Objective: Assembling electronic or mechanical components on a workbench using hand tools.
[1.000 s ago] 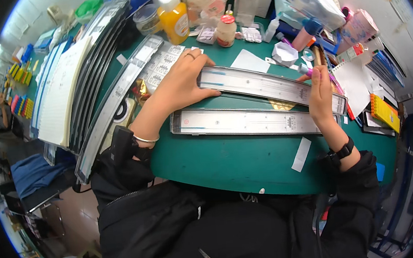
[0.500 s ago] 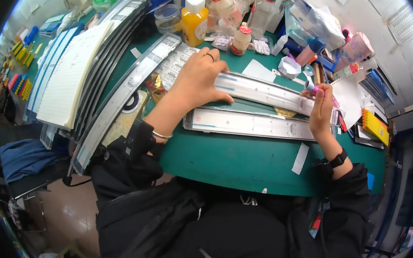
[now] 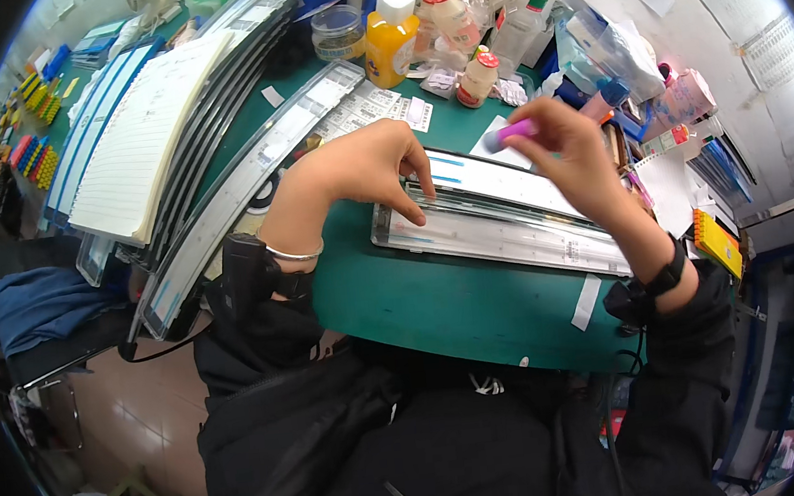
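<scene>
Two long, narrow, flat clear-plastic strips with white inserts lie side by side on the green tabletop. The farther strip has blue marks at its left end; the nearer strip is glossier. My left hand curls over their left ends, its thumb and fingertips gripping at the edge between them. Above the farther strip, my right hand pinches a small purple tube with a greyish end, blurred by motion. Part of the farther strip's right side is hidden behind my right hand and wrist.
Another long clear strip slants along the left, beside a stack topped by an open lined notebook. An orange bottle, a jar and small red-capped bottles stand behind. A white paper slip lies near the front edge.
My right hand has lifted and moved left with the purple tube. The farther strip, raised at an angle before, lies closer to the nearer one. My left hand has shifted toward the nearer strip.
</scene>
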A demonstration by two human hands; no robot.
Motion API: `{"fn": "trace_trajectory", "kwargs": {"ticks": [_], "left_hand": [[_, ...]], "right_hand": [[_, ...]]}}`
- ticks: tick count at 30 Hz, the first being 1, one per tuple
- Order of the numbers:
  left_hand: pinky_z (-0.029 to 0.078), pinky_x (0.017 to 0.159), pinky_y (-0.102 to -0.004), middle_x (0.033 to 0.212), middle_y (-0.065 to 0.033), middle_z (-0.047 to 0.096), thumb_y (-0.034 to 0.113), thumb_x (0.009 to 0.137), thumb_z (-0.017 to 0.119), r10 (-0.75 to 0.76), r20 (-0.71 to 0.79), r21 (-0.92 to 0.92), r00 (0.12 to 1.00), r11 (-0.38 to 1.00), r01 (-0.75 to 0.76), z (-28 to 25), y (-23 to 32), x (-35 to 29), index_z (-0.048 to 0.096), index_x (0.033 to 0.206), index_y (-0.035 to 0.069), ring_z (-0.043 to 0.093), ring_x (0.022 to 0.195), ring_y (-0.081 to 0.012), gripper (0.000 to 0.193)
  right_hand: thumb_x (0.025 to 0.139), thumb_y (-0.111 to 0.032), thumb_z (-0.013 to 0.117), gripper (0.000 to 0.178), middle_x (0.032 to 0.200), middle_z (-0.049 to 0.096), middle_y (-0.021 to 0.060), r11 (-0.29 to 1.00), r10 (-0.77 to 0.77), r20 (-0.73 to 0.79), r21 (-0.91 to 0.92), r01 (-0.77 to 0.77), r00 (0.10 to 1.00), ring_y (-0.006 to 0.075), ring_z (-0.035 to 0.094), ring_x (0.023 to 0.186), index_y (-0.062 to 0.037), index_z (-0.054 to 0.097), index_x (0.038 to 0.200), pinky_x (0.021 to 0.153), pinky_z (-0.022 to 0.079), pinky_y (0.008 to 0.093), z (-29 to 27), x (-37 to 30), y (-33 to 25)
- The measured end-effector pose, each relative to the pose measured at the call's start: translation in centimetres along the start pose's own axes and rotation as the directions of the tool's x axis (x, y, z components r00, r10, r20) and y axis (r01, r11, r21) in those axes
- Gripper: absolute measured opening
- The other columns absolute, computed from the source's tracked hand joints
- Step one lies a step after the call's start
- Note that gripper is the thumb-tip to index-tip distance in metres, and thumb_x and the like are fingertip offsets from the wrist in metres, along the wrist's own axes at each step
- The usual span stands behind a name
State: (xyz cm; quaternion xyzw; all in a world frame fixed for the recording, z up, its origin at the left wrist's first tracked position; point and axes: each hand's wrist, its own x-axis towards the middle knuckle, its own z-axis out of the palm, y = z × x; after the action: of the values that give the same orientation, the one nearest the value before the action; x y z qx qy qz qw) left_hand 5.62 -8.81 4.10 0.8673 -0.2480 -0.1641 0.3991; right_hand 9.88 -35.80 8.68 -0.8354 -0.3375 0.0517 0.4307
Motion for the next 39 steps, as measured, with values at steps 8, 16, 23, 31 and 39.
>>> {"fn": "trace_trajectory", "kwargs": {"ticks": [8, 16, 23, 31, 39], "left_hand": [[0.054, 0.083, -0.0283, 0.083, -0.0086, 0.075, 0.021, 0.067, 0.091, -0.038, 0.064, 0.028, 0.997, 0.999, 0.036, -0.5, -1.0, 0.0, 0.080, 0.090, 0.004, 0.069, 0.079, -0.0159, 0.031], [0.054, 0.076, -0.0295, 0.080, -0.0091, 0.073, 0.026, 0.066, 0.092, -0.045, 0.046, 0.060, 0.998, 0.997, 0.042, -0.8, -0.5, -0.3, 0.082, 0.089, 0.007, 0.066, 0.080, -0.0178, 0.032], [0.054, 0.075, -0.0297, 0.080, -0.0088, 0.073, 0.028, 0.065, 0.092, -0.060, 0.060, 0.070, 0.996, 0.996, 0.055, -0.7, -0.6, 0.1, 0.082, 0.089, 0.007, 0.065, 0.079, -0.0178, 0.033], [0.053, 0.075, -0.0285, 0.077, -0.0081, 0.073, 0.026, 0.065, 0.092, -0.070, 0.046, 0.044, 0.996, 0.997, 0.068, -0.6, -0.8, -0.3, 0.082, 0.089, 0.006, 0.063, 0.074, -0.0148, 0.033], [0.052, 0.076, -0.0273, 0.079, -0.0077, 0.075, 0.025, 0.066, 0.092, -0.067, 0.048, 0.036, 0.997, 0.997, 0.065, -0.7, -0.9, -0.1, 0.081, 0.089, 0.005, 0.064, 0.074, -0.0142, 0.032]], "right_hand": [[0.091, -0.009, 0.073, 0.018, 0.083, 0.071, 0.0065, 0.989, 0.098, 0.166, 0.090, -0.114, 0.981, 0.0101, 0.061, 0.067, 0.0031, 0.064, 0.101, 0.062, 0.050, 0.0254, 5.4, 3.1, 2.1], [0.086, -0.010, 0.077, 0.020, 0.074, 0.066, 0.0108, 0.985, -0.076, 0.131, -0.146, 0.095, 0.988, 0.0181, 0.063, 0.064, 0.0031, 0.064, 0.095, 0.061, 0.050, 0.0301, 7.0, 3.5, 2.2], [0.086, -0.011, 0.077, 0.021, 0.074, 0.066, 0.0112, 0.985, -0.027, 0.138, -0.163, 0.049, 0.990, 0.0188, 0.064, 0.064, 0.0031, 0.064, 0.094, 0.061, 0.050, 0.0305, 6.6, 3.1, 2.4], [0.084, -0.012, 0.079, 0.022, 0.074, 0.067, 0.0120, 0.978, -0.084, 0.102, -0.182, 0.102, 0.991, 0.0213, 0.066, 0.065, 0.0027, 0.064, 0.091, 0.061, 0.051, 0.0316, 7.0, 3.0, 2.5], [0.083, -0.013, 0.081, 0.023, 0.071, 0.067, 0.0118, 0.969, -0.099, 0.065, -0.223, 0.111, 0.993, 0.0204, 0.066, 0.062, 0.0017, 0.063, 0.088, 0.059, 0.051, 0.0312, 7.2, 2.9, 2.4]]}}
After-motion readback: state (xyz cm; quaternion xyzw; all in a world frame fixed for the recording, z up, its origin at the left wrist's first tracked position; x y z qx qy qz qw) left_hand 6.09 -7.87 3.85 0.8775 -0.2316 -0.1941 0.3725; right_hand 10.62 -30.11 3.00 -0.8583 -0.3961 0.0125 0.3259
